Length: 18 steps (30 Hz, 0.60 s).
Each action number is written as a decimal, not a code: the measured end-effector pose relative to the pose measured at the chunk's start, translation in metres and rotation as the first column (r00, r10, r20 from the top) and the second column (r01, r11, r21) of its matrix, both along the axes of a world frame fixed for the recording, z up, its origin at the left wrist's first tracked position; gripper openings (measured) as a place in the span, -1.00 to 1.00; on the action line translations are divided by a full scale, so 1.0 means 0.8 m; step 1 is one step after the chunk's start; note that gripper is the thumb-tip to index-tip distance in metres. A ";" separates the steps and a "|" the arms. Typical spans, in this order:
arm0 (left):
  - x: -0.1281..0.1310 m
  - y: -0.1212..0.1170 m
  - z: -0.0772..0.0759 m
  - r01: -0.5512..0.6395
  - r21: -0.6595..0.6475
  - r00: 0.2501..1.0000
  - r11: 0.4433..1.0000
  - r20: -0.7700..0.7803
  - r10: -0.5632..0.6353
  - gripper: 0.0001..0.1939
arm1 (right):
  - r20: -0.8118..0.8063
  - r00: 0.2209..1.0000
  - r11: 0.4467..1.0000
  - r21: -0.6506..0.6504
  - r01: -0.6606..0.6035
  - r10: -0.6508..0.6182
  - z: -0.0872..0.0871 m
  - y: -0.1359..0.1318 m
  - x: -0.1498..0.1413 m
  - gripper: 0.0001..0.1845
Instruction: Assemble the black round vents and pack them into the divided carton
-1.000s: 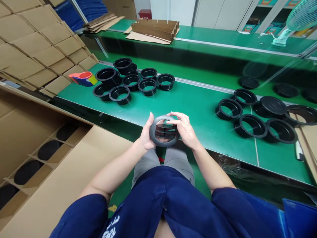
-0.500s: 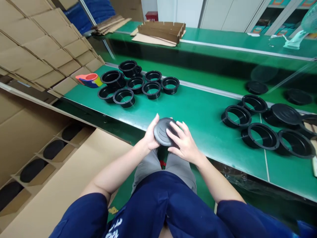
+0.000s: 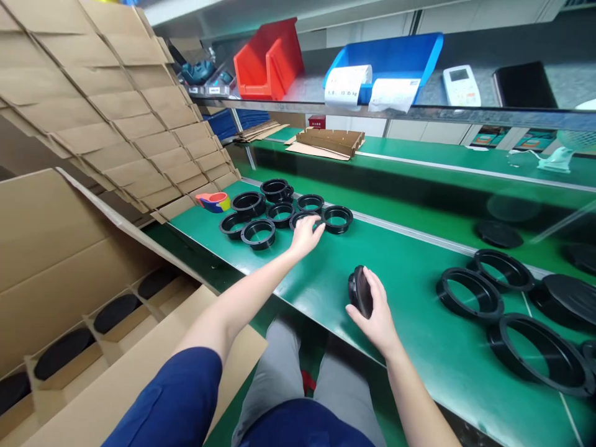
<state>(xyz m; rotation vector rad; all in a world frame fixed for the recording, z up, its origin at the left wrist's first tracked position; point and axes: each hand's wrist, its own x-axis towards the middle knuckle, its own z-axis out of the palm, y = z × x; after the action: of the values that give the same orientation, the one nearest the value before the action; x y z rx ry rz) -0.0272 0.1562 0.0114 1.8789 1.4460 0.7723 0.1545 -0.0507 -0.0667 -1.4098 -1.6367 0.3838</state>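
Note:
My right hand [image 3: 379,316] grips a round black cap [image 3: 357,292] by its edge. The cap is tilted almost on its side over the front part of the green bench, its flat face partly behind my fingers. My left hand [image 3: 307,236] reaches out to a group of black flanged rings, its thumb and fingers apart over the near right side of one ring [image 3: 298,217]. That ring is partly covered by the hand; whether the fingertips touch it I cannot tell. Close by stand another black ring [image 3: 338,218] on the right and a black ring [image 3: 258,234] on the left.
Larger black rings [image 3: 470,295] stand on the right of the green bench [image 3: 410,267]. To the left, a cardboard box [image 3: 153,372] holds black discs in compartments beside stacked cardboard dividers [image 3: 116,105]. A tape roll [image 3: 214,200] lies behind. Overhead, a shelf carries a red bin [image 3: 270,62] and blue bin [image 3: 386,56].
My hands have parted. The left has gone forward to the rings; the right has carried the black cap right and tipped it on edge. The view has tilted up, showing the shelf.

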 end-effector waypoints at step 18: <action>0.060 -0.034 -0.032 0.447 0.334 0.885 0.830 -0.300 -0.355 -0.49 | -0.019 0.997 0.995 0.067 0.072 -0.071 0.005 0.004 0.006 -0.05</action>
<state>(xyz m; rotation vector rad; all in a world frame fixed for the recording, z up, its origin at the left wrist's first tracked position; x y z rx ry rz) 0.0211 0.1293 -0.0142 2.5502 0.9963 0.6897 0.1593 -0.0478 -0.0627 -1.4064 -1.5671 0.2951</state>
